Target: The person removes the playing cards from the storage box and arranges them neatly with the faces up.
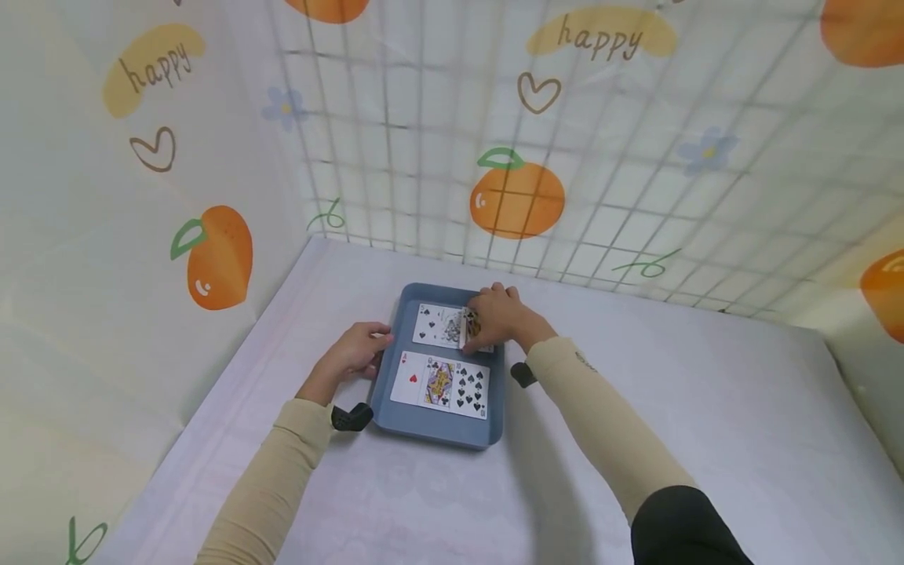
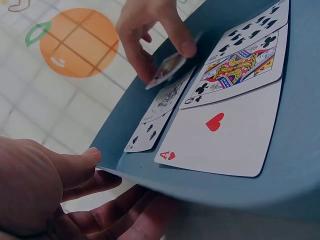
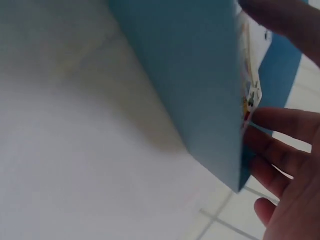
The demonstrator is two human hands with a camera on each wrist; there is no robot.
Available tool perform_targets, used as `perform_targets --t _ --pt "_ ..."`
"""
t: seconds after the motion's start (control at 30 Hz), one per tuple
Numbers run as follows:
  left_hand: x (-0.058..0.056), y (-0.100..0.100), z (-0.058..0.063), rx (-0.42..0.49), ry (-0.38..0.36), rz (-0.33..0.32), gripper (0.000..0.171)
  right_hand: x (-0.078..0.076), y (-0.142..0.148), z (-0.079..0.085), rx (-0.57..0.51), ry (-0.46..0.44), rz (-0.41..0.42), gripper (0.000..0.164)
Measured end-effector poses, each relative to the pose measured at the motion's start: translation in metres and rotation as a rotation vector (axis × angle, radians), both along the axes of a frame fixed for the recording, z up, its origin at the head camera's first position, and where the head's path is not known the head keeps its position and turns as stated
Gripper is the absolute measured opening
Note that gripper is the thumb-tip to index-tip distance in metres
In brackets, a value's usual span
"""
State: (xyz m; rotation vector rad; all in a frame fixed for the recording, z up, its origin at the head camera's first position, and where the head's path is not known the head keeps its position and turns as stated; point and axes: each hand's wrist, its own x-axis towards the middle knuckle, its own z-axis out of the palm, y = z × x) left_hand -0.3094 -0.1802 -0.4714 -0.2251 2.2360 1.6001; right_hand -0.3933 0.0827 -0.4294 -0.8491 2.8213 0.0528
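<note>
My right hand (image 1: 500,315) pinches a picture card (image 2: 170,70) by its edges, tilted over the back row of playing cards. That row shows a black-suited number card (image 2: 145,135) and a card with a grey figure (image 1: 452,328); its right end is partly covered by the hand. In the front row, an ace of hearts (image 2: 215,135), a queen of clubs (image 1: 439,383) and a ten of spades (image 1: 471,390) overlap. Both rows lie in a blue-grey tray (image 1: 431,424). At the tray's left side, my left hand (image 1: 356,349) holds the rim between thumb and fingers.
The tray stands on a white-covered table (image 1: 636,408). Behind it rises a wire grid (image 1: 424,157) covered by a sheet printed with oranges, and a similar sheet (image 1: 106,275) hangs at the left. Black wrist devices (image 1: 351,417) sit close to the tray's sides.
</note>
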Motion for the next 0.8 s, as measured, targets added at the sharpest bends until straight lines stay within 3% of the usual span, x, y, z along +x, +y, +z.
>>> perform_targets --t 0.5,0.8 --pt "0.002 0.001 0.0 -0.003 0.002 -0.03 0.046 0.022 0.038 0.049 -0.079 0.056 -0.012 0.084" --pt "0.006 0.002 0.001 0.016 -0.009 -0.05 0.047 0.03 0.084 0.048 -0.106 0.071 -0.056 0.083"
